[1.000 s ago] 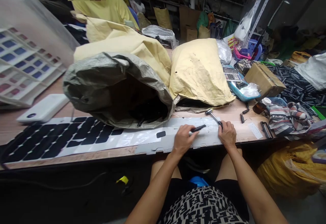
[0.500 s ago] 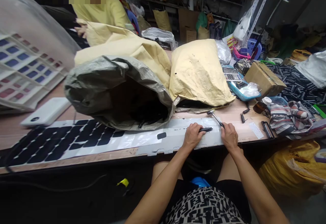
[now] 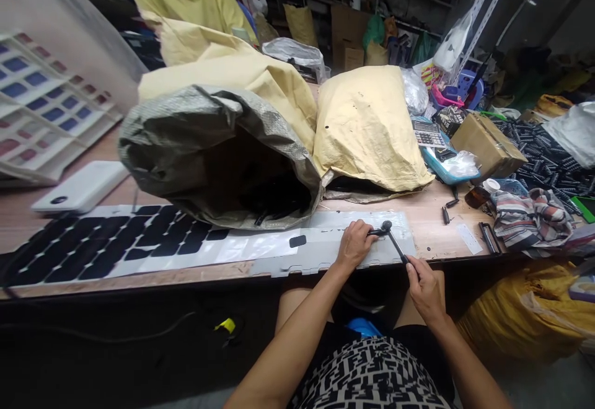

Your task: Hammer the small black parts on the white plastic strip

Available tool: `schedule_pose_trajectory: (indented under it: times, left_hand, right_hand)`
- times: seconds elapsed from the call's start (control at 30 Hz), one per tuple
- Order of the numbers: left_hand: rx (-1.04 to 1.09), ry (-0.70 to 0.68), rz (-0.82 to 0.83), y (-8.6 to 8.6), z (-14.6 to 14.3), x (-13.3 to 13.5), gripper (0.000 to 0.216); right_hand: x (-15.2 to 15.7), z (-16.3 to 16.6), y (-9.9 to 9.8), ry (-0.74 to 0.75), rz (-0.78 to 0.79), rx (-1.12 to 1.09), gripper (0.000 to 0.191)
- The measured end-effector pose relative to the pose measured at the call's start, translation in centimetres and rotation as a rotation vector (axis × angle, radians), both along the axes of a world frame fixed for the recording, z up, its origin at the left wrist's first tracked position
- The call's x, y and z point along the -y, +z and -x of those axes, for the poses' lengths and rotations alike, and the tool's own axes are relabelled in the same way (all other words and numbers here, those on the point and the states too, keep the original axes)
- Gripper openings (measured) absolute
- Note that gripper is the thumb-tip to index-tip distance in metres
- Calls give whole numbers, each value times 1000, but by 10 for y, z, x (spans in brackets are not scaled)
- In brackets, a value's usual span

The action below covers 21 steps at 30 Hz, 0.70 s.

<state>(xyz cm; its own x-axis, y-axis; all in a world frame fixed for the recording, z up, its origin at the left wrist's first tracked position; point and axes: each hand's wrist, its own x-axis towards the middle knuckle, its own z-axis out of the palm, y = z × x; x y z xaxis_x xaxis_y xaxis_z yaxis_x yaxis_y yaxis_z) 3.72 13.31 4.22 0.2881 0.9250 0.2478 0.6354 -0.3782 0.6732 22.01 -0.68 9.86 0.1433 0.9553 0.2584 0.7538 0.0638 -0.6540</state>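
My left hand (image 3: 355,243) is closed on a slim black piece (image 3: 375,233), pressing it down on the light grey sheet (image 3: 334,253) at the table's front edge. What the piece is exactly I cannot tell. My right hand (image 3: 424,286) grips the dark handle of a small hammer (image 3: 398,243) with a metal shaft. The round hammer head is over the end of the black piece, and it looks to be touching it. To the left of my hands gapes the mouth of a big woven sack (image 3: 223,173), with dark items inside.
A second stuffed yellow sack (image 3: 367,127) stands behind my hands. On the right are a cardboard box (image 3: 489,146), a calculator (image 3: 427,133), a brown bottle (image 3: 478,193), a striped cloth (image 3: 532,214) and a heap of black parts (image 3: 534,155). A person in a yellow top (image 3: 204,3) is across the table.
My right hand has moved down and toward me, and the hammer head has come down onto the black piece. My left hand has stayed nearly in place.
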Motion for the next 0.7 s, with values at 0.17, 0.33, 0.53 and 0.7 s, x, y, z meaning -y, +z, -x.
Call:
schedule_pose_trajectory:
  times: [0.17,0.33,0.53,0.7]
  left_hand:
    - [17,-7,16,0,1,-1,10]
    - [61,9,40,0,1,-2,9]
    - [71,10,53,2,1,-3,10]
    - [61,-5,33,2,2,-3,13]
  right_hand:
    - [-1,2,-3,-13,6,-16,34]
    - [-1,10,0,28,11,-13,33]
    - [-14,5,-5,15,13,49,34]
    - [-57,-21,-11,-124,-14,310,33]
